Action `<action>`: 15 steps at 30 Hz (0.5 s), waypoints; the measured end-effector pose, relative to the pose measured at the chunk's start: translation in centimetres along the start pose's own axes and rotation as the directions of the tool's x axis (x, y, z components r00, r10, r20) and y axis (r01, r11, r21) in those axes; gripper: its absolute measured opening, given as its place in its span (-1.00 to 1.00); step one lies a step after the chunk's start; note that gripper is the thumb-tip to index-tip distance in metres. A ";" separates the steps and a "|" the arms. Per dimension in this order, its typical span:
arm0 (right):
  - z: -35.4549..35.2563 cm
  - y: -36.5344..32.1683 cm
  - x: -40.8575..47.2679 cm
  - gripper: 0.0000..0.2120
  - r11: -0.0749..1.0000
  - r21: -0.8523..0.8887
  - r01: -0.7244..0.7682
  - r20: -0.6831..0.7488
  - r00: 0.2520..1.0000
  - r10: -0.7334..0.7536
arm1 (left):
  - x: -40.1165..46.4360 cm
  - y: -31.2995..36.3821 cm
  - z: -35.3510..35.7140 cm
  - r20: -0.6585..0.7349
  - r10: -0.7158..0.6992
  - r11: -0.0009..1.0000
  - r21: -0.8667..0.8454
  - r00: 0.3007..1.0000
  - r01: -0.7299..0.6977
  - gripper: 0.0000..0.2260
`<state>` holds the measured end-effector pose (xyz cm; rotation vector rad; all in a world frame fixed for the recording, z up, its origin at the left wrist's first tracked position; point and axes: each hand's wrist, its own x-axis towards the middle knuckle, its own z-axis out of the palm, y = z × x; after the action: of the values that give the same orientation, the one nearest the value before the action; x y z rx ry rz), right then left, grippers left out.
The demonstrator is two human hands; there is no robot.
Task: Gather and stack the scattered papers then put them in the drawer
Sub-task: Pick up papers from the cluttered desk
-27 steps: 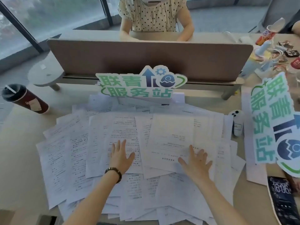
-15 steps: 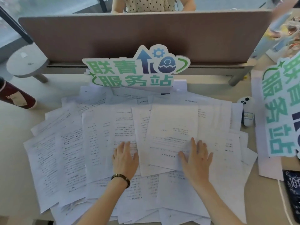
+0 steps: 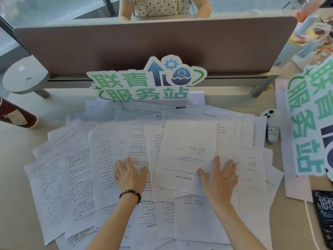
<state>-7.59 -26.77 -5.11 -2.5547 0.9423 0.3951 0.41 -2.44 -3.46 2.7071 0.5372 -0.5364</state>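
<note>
Flat on the desk, both forearms reach up from the bottom edge of the view and end in hands laid palm down on the papers (image 3: 108, 168). On the left hand (image 3: 130, 175) the fingers lie straight and close together, thumb out toward the middle, and a dark beaded bracelet (image 3: 130, 194) circles the wrist. Its palm presses a printed sheet in the centre of the spread. On the right hand (image 3: 219, 179) the fingers are straight and slightly fanned; the thumb and palm rest on the lower right corner of the top sheet (image 3: 185, 156), while the other fingers lie on the page beside it. Neither hand curls round or pinches anything; both simply press down.

The papers lie scattered and overlapping across the pale desk (image 3: 16, 177), fanning from the left side to near the right edge, none of them squared into a stack. No drawer shows in this view.

Behind the papers a green and blue cut-out sign (image 3: 144, 83) stands against a brown divider (image 3: 153, 46). A second sign (image 3: 310, 120) of the same kind lies at the right, beside a small white controller (image 3: 272, 127). A phone (image 3: 324, 217) with a lit screen sits at the lower right corner, and a dark red cup (image 3: 14, 114) lies at the left edge. Beyond the divider sits a person in a dotted top (image 3: 162, 6), and a round grey stool (image 3: 25, 76) stands at the left.
</note>
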 end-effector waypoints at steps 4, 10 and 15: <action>-0.1 0.1 0.6 -0.20 0.999 -0.032 -0.022 0.021 1.000 0.023 | 1.2 0.3 -0.8 -0.008 -0.064 0.998 0.014 0.998 0.064 -0.22; -0.6 0.0 1.0 -0.18 0.998 0.037 -0.048 -0.010 0.999 0.049 | 3.5 -0.3 -1.8 0.045 -0.185 0.912 -0.364 0.982 0.188 -0.52; -1.6 0.1 1.7 -0.33 0.967 0.251 -0.051 -0.134 0.987 0.087 | 5.3 -1.5 -3.6 0.231 -0.173 0.772 -0.572 0.958 0.277 -0.92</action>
<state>-6.25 -28.46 -4.40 -2.3516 1.0629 0.1037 5.44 1.85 -2.88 1.9825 0.8330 -0.5330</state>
